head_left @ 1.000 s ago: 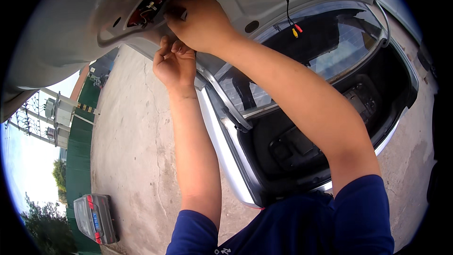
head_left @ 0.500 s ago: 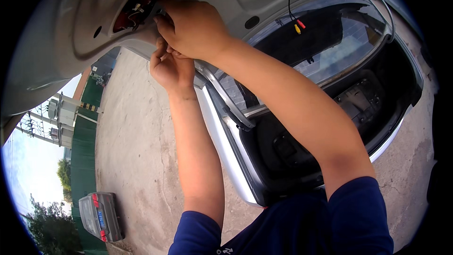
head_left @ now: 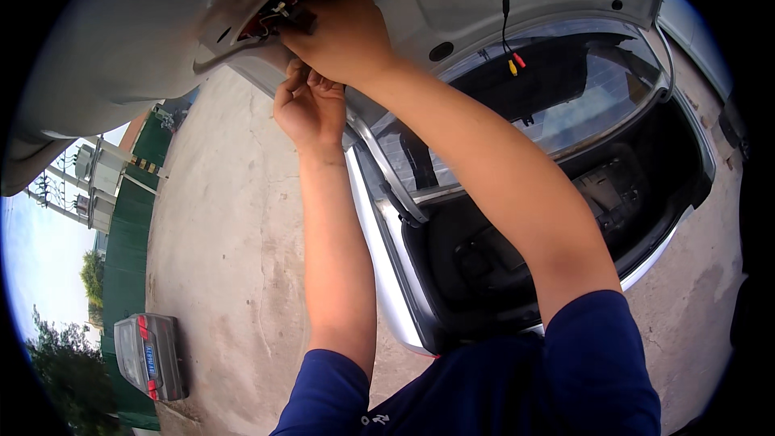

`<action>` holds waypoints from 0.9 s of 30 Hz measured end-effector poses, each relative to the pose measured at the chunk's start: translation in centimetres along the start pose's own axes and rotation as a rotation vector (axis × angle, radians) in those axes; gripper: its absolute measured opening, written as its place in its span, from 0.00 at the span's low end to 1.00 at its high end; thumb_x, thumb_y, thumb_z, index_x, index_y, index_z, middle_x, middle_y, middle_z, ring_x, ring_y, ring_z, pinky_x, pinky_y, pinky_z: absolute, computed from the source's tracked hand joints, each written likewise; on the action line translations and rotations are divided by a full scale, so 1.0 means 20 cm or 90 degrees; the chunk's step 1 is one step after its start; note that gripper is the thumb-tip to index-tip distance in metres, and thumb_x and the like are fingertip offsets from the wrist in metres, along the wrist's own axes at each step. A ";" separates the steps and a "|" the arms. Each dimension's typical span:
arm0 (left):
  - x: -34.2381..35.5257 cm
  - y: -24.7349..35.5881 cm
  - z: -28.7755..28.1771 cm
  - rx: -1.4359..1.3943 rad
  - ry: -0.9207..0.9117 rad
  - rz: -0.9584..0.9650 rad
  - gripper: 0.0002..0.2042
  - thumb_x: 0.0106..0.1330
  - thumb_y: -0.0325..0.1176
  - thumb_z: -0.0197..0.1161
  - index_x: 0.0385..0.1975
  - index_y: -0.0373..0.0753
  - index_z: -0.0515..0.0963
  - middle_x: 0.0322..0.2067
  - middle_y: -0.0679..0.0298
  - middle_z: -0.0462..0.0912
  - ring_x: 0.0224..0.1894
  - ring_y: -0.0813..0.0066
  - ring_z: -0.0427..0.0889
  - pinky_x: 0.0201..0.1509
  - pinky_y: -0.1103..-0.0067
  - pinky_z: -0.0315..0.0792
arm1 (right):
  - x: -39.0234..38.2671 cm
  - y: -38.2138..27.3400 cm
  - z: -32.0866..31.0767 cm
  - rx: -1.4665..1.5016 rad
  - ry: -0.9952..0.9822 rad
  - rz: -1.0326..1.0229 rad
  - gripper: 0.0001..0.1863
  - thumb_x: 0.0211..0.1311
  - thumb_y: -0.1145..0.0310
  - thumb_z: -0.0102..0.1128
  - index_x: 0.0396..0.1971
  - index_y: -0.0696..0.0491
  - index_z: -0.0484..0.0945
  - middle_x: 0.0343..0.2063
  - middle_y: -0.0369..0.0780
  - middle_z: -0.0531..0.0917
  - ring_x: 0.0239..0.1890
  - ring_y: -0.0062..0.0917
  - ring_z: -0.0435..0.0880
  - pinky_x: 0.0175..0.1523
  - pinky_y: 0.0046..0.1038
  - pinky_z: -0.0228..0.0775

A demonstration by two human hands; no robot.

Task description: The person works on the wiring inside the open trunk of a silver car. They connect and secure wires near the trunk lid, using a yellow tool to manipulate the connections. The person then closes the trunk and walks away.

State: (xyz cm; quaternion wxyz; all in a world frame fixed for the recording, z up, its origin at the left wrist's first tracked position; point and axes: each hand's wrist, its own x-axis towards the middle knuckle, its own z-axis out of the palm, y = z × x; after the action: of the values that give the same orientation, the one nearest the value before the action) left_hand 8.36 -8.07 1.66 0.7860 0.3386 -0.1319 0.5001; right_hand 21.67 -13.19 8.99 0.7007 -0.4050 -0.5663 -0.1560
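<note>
My right hand (head_left: 347, 36) is raised against the underside of an open grey trunk lid (head_left: 141, 36), fingers curled at an opening with red lamp parts and light connectors (head_left: 284, 8); what it grips is hidden. Just below, my left hand (head_left: 309, 113) is turned palm-up, its fingers bent upward at the lid's edge and partly behind my right hand; whatever they hold cannot be made out. To the right, a black cable (head_left: 504, 8) hangs from the lid, ending in yellow and red plugs (head_left: 514, 64).
The open trunk (head_left: 440, 291), its metal hinge arm (head_left: 381, 169) and rear window (head_left: 557, 97) lie below. A grey car (head_left: 145, 355) is parked on concrete (head_left: 218, 218) at left, beside a green fence (head_left: 129, 226), utility poles with electrical boxes, and trees.
The view has shifted slightly, and both hands appear a little further right. They stay at the same opening in the lid, with my right hand's fingers slightly repositioned.
</note>
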 end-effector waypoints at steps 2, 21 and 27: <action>-0.01 0.02 0.01 -0.006 -0.018 -0.017 0.09 0.72 0.27 0.49 0.45 0.36 0.75 0.39 0.63 0.80 0.41 0.72 0.77 0.44 0.73 0.72 | -0.01 -0.04 0.06 0.082 0.039 0.072 0.13 0.56 0.58 0.74 0.28 0.54 0.88 0.28 0.46 0.90 0.31 0.43 0.90 0.37 0.40 0.82; -0.26 -0.21 0.39 0.527 0.340 0.200 0.23 0.76 0.30 0.47 0.67 0.26 0.70 0.60 0.48 0.76 0.52 0.57 0.85 0.52 0.68 0.83 | -0.03 -0.02 -0.29 0.629 -0.123 0.320 0.09 0.75 0.73 0.59 0.48 0.61 0.79 0.49 0.50 0.90 0.48 0.33 0.93 0.52 0.31 0.88; -0.16 -0.21 0.49 0.675 0.224 0.192 0.16 0.81 0.32 0.52 0.59 0.27 0.74 0.50 0.52 0.82 0.43 0.70 0.84 0.48 0.75 0.81 | -0.05 -0.13 -0.35 0.520 -0.066 0.204 0.07 0.71 0.75 0.62 0.44 0.62 0.77 0.37 0.44 0.87 0.37 0.27 0.86 0.42 0.32 0.79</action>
State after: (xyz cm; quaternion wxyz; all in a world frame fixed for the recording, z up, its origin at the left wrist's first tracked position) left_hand 11.83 -17.94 5.37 0.4393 0.5753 0.2228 0.6530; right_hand 24.31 -20.34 8.79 0.7894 -0.1846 -0.5460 0.2114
